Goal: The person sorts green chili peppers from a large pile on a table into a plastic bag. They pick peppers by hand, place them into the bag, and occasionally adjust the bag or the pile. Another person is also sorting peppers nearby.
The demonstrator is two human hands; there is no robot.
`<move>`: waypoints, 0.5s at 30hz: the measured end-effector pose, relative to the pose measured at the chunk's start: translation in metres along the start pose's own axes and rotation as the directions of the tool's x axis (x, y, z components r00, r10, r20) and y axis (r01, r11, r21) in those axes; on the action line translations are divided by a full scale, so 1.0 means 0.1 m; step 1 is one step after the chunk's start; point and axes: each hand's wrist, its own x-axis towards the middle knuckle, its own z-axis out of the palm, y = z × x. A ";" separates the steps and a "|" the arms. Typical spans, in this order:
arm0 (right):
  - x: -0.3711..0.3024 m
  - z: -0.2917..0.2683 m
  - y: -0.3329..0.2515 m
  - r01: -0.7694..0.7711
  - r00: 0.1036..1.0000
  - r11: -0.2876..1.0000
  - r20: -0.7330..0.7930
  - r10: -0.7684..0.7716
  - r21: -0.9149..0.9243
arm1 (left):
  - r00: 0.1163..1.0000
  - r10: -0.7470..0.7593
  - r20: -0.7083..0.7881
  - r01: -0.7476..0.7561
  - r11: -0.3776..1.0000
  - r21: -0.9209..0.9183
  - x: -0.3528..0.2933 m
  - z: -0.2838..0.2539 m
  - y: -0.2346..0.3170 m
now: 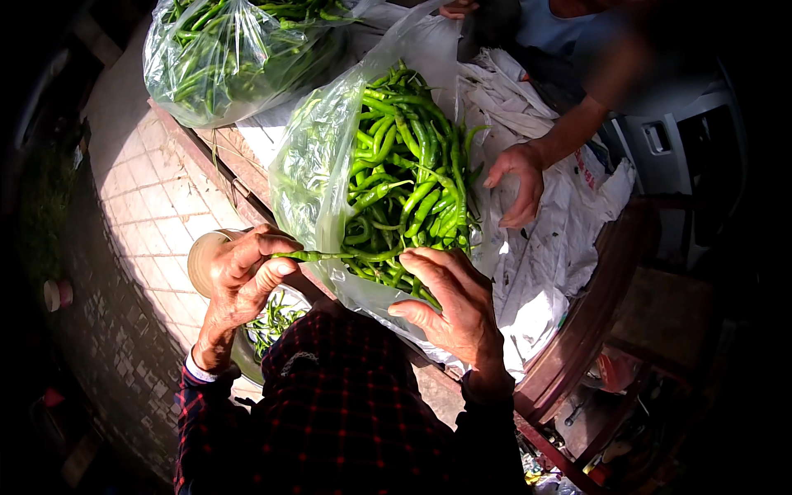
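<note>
My left hand (pixel 239 276) is closed in a pinch on one long green chili pepper (pixel 312 256), which points right across the edge of a clear plastic bag (pixel 309 177). The bag lies open, and a heap of green chili peppers (pixel 408 169) fills it. Over the near end of the heap is my right hand (pixel 456 305), thumb and fingers apart. Its fingertips are by the far end of the held pepper; whether they touch it I cannot tell.
Another clear bag (pixel 223 70) of peppers stands at the upper left. A co-worker's hand (pixel 520 186) hovers right of the heap. White sacking (pixel 536 272) lies beneath. Below my left wrist, a container holds small peppers (pixel 276 322); a round tan object (pixel 202 262) sits behind that hand.
</note>
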 end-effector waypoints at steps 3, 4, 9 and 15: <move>-0.15 -0.18 0.04 0.030 0.985 1.000 0.168 -0.031 0.008 | 0.832 -0.397 -0.386 0.330 0.915 -0.231 -0.40 -0.34 -0.31; -0.21 -0.21 0.03 -0.006 0.975 0.999 0.222 0.014 -0.037 | 0.772 -0.449 -0.449 0.401 0.893 -0.204 -0.56 -0.49 -0.49; -0.46 -0.22 0.06 0.022 0.933 0.965 0.353 0.075 -0.261 | 0.646 -0.486 -0.589 0.713 0.660 0.237 -1.63 -1.07 -1.64; -0.66 -0.09 0.27 0.008 0.958 0.934 0.271 0.096 -0.357 | 0.335 -0.646 -0.686 0.937 0.304 0.171 -2.56 -1.37 -2.44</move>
